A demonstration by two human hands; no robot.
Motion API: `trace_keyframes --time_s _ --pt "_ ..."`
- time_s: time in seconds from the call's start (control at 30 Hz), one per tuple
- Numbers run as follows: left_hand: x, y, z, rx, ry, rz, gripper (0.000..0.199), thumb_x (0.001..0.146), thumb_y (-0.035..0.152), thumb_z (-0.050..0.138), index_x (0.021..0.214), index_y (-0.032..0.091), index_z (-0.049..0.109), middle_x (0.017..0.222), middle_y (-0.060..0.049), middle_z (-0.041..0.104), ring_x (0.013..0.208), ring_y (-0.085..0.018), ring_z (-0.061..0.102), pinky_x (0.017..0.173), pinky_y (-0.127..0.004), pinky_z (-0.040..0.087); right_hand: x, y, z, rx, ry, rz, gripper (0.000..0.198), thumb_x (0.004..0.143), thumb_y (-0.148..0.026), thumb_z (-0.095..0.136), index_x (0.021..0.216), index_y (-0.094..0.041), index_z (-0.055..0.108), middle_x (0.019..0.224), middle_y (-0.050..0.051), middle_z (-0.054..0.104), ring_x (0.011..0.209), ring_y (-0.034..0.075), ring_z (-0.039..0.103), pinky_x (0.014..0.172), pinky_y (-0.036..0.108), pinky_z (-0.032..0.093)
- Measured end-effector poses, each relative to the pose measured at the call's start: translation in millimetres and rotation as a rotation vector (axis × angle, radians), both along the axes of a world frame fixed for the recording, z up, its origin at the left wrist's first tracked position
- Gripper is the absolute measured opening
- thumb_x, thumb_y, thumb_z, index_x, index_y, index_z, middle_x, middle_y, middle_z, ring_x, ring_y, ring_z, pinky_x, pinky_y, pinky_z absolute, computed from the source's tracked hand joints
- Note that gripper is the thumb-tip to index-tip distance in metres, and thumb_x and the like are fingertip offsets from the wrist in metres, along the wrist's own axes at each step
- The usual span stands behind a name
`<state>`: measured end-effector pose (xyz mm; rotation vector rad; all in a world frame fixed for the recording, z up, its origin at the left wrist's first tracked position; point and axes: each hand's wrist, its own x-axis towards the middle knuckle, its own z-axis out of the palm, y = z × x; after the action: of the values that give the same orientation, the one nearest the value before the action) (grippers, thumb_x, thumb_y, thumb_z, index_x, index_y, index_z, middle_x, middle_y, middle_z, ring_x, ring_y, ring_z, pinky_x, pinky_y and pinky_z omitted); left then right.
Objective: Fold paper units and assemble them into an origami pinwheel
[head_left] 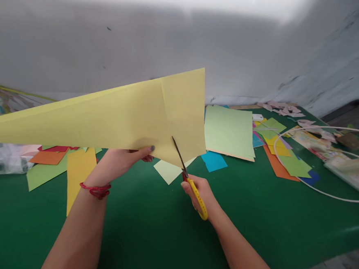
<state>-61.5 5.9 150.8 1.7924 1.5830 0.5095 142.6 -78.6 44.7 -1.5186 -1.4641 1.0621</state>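
A large sheet of yellow paper (113,118) is held up above the table, stretching past the left edge of the view. My left hand (132,156) pinches its lower edge, thumb in front and fingers behind. Yellow-handled scissors (198,198) are in my right hand (202,190), which is closed around the handles. One dark blade lies across the front of the yellow paper near its lower right part, pointing up; the other blade is hidden behind the paper. A crease runs down the sheet above the blade.
On the green table (162,242) lie a pale green paper stack (228,133), a blue piece (214,160) and a cream piece (168,172). Coloured scraps (285,151), a white cable (309,191) and a power strip (357,179) lie right. Orange paper (80,174) is left; a wall stands behind.
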Motion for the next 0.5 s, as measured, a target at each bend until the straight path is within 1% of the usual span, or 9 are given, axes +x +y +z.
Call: trace_keyframes --time_s 0.07,0.13,0.27,0.33,0.4,0.5 --pt "1 -2 4.5 -0.03 0.025 0.032 0.036 0.07 0.059 0.054 0.066 0.028 0.07 0.082 0.002 0.072 0.085 -0.023 0.065 0.07 -0.027 0.051 1 1 0 0.033 -0.037 -0.001 0.048 0.076 -0.062 0.046 0.055 -0.021 0.032 0.052 -0.005 0.027 0.048 0.009 0.026 0.044 0.023 0.02" --pt "2 -4 10.0 -0.042 0.017 0.051 0.037 0.071 0.058 0.054 0.065 0.026 0.071 0.082 0.002 0.072 0.084 -0.023 0.065 0.072 -0.027 0.05 3 3 -1 0.064 -0.071 0.009 0.047 0.077 -0.059 0.047 0.055 -0.02 0.031 0.053 -0.005 0.027 0.05 0.009 0.025 0.046 0.023 0.02" --pt "0 -7 18.3 0.064 -0.069 0.084 0.037 0.076 0.051 0.052 0.063 0.021 0.069 0.083 0.002 0.072 0.092 -0.022 0.062 0.083 -0.027 0.047 6 3 -2 0.059 -0.066 0.06 0.043 0.077 -0.054 0.051 0.058 -0.019 0.034 0.056 -0.005 0.029 0.053 0.009 0.026 0.048 0.023 0.022" --pt "-2 -8 20.5 0.052 -0.016 0.114 0.039 0.076 0.053 0.051 0.059 0.022 0.07 0.083 0.003 0.072 0.095 -0.024 0.061 0.086 -0.028 0.045 7 2 -2 0.046 -0.044 0.079 0.039 0.078 -0.053 0.052 0.062 -0.019 0.039 0.06 -0.004 0.033 0.054 0.009 0.029 0.049 0.023 0.024" --pt "-4 -7 21.9 0.0 0.071 0.145 0.042 0.074 0.057 0.05 0.057 0.025 0.07 0.086 0.005 0.071 0.097 -0.024 0.059 0.088 -0.03 0.045 8 0 -1 0.032 -0.028 0.089 0.037 0.078 -0.053 0.052 0.068 -0.018 0.042 0.064 -0.004 0.036 0.056 0.009 0.032 0.051 0.023 0.026" --pt "-4 -7 22.4 -0.034 0.142 0.18 0.041 0.072 0.059 0.05 0.055 0.028 0.07 0.089 0.007 0.071 0.097 -0.024 0.059 0.089 -0.031 0.044 9 -1 0 0.002 0.022 0.117 0.037 0.077 -0.055 0.051 0.074 -0.019 0.042 0.067 -0.004 0.038 0.058 0.009 0.034 0.051 0.022 0.028"
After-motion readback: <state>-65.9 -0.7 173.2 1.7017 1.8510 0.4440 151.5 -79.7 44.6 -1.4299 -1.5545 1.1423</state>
